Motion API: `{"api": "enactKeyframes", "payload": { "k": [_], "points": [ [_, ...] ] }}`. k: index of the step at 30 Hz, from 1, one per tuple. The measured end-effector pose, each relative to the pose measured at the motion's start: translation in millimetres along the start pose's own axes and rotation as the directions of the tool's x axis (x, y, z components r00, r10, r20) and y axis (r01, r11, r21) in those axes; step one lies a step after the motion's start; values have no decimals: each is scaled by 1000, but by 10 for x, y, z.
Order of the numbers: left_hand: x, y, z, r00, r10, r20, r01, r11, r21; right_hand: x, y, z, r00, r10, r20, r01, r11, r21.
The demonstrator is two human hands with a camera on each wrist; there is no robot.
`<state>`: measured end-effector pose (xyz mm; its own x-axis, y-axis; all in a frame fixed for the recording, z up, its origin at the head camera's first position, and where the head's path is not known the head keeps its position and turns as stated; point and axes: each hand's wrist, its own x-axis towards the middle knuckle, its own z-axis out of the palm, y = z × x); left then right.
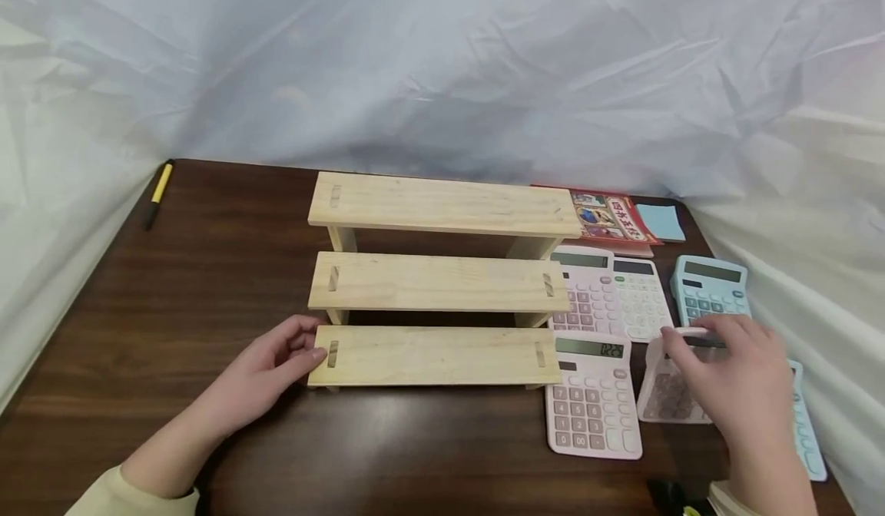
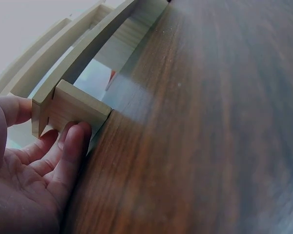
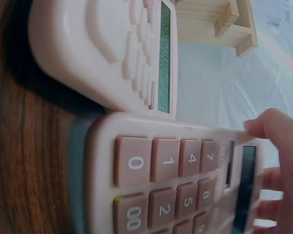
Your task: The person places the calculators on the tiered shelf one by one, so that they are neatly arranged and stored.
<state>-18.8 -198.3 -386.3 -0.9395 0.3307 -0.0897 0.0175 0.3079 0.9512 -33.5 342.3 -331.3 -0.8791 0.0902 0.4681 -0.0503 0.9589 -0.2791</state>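
A three-tier wooden shelf (image 1: pixel 435 282) stands in the middle of the table. My left hand (image 1: pixel 259 378) holds the left end of its lowest board (image 1: pixel 442 356). The left wrist view shows the thumb against the board's end and fingertips touching the wooden support (image 2: pixel 78 107) beneath. On the right, my right hand (image 1: pixel 743 378) grips a pink calculator (image 3: pixel 158 156) by its display end, thumb on the near edge and fingers behind. Just left of it lies another pink calculator (image 1: pixel 594 401), its screen showing digits. Part of the held calculator is covered by the hand in the head view.
Behind lie a pink calculator (image 1: pixel 584 293), a white one (image 1: pixel 639 297) and a blue one (image 1: pixel 708 282). Another blue calculator (image 1: pixel 809 431) is at the right edge. A red booklet (image 1: pixel 611 216), blue notes (image 1: pixel 661 223) and a yellow-black pen (image 1: pixel 159 193) sit farther back.
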Motion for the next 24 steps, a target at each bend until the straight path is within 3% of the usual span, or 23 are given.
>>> {"api": "enactKeyframes", "payload": {
  "k": [3, 6, 10, 17, 24],
  "points": [
    [-8, 10, -5, 1000, 3, -9, -3, 1000, 4, 13, -2, -35, 989, -31, -145, 42, 996, 73],
    [-27, 18, -7, 1000, 1, -10, -1, 1000, 8, 34, -19, -65, 963, -30, -267, 67, 989, 134],
    [-36, 16, -2, 1000, 11, -14, -11, 1000, 7, 95, -93, -109, 931, -54, -362, 118, 981, 156],
    [-20, -1, 9, 1000, 15, 16, -15, 1000, -19, 267, -327, -251, 925, -152, -348, 214, 966, 147],
    [45, -24, -55, 992, 43, 115, -24, 987, -160, 535, -715, -362, 924, -199, -328, 276, 938, 209]
  ]
}}
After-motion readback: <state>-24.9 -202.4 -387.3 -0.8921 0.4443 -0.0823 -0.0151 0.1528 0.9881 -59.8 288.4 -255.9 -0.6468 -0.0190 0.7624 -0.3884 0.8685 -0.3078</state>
